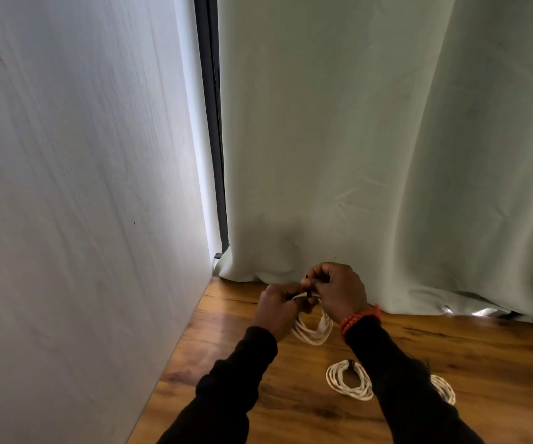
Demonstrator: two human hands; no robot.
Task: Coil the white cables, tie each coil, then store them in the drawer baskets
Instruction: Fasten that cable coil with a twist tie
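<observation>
A white cable coil (313, 333) hangs in the air between my hands, above the wooden floor. My left hand (278, 310) grips the coil's top from the left. My right hand (339, 291) pinches a small black tie (308, 293) at the top of the same coil. A second white coil (348, 379), bound with a dark tie, lies flat on the floor below my right forearm. A third white coil (444, 389) lies further right, partly hidden behind that forearm. No drawer or basket is in view.
A tall white panel (82, 219) rises close on the left. A pale curtain (371, 139) hangs ahead down to the wooden floor (291, 418). A dark vertical frame (214, 123) shows between panel and curtain.
</observation>
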